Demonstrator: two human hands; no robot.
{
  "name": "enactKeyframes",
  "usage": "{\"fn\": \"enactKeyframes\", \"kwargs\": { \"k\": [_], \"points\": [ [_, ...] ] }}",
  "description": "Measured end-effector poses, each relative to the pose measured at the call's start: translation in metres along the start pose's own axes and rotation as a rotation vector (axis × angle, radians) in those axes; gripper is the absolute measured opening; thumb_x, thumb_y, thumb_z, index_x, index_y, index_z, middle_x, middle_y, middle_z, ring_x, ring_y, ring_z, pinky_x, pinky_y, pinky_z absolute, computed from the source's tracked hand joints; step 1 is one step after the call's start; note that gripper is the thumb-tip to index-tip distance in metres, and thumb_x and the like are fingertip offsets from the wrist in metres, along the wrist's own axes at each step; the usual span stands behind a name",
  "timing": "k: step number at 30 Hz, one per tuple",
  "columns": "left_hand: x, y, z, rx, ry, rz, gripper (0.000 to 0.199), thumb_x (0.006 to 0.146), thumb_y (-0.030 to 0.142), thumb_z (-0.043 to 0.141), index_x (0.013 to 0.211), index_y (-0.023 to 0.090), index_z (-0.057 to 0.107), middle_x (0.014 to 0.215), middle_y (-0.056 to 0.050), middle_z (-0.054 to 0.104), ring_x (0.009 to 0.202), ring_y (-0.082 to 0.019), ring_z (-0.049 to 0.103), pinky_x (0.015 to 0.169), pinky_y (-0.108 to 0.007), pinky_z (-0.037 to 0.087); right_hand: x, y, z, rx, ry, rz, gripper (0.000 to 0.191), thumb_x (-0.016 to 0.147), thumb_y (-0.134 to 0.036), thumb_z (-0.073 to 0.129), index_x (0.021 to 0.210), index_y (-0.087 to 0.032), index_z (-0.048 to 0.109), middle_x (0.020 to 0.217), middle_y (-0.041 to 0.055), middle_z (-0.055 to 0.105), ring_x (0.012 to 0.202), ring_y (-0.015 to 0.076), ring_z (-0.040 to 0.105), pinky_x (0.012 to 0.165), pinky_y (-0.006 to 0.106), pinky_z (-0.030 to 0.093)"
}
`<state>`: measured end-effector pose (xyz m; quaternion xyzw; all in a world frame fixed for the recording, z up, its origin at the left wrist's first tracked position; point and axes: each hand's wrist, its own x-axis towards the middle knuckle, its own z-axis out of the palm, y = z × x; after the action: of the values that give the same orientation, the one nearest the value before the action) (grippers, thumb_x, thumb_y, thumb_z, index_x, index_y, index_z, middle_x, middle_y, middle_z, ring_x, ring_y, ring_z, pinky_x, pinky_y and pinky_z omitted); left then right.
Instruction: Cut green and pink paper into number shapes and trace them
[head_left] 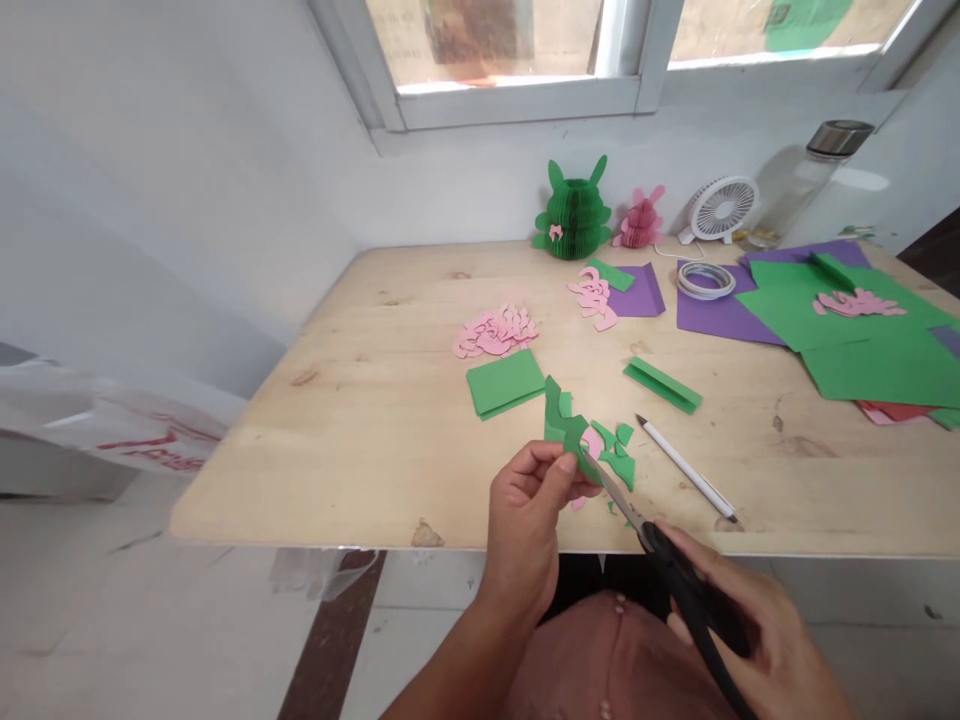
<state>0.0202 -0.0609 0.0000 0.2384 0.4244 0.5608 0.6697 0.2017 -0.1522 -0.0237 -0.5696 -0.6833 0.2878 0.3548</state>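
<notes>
The fingers (556, 482) of the left hand (525, 515) are closed in a pinch, thumb uppermost, on a green cut-out (573, 432) with a wavy outline. The right hand (776, 620) is wrapped around the black handles of the scissors (664, 560); how its fingers sit in the loops cannot be told from this view.

Position of the work: the green cut-out is held over the near part of the bench (360, 440), by the edge closest to the person. Its long axis slopes from far left to near right, away beyond the thumb. The scissors slope roughly the same way, handles near and to the right, tips far and to the left. The left hand is the nearer to the paper, gripping it at the near end; the right hand stands off by the length of the tool. The blade tips meet the paper just right of the left thumb. Assessed as the governing relation: the line of the blades against that wavy edge, with little clearance from the thumb. Whether the blades are parted cannot be established.

Surroundings: green offcuts (621, 470) lie just right of the grip, with a white pen (686, 468) beyond them. A folded green card (506, 384) lies farther off to the left, a pile of pink cut-outs (496, 332) behind it
</notes>
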Motion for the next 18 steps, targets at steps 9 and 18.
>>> {"fn": "enactKeyframes", "kwargs": {
  "k": [9,18],
  "points": [
    [0.0012,0.0031,-0.0022,0.01,-0.05,-0.012,0.016,0.073,0.027,0.073,0.074,0.015,0.063,0.071,-0.001,0.066,0.066,-0.012,0.058,0.069,-0.027,0.051,-0.003,0.0061,-0.0015,-0.006,-0.034,0.046,0.049,0.079,-0.021,0.068,0.128,-0.024,0.062,0.123,0.0053,0.066,0.107,0.0222,0.066,0.089,0.023,0.051],
    [0.003,0.0041,-0.0046,0.061,-0.062,-0.007,0.015,0.075,0.027,0.071,0.076,0.015,0.062,0.072,-0.002,0.067,0.069,-0.015,0.06,0.07,-0.029,0.05,-0.0016,0.0074,-0.0005,0.022,-0.031,0.041,0.054,0.078,-0.018,0.067,0.13,-0.027,0.059,0.121,0.0021,0.067,0.108,0.0212,0.065,0.089,0.023,0.051]
  ]
}}
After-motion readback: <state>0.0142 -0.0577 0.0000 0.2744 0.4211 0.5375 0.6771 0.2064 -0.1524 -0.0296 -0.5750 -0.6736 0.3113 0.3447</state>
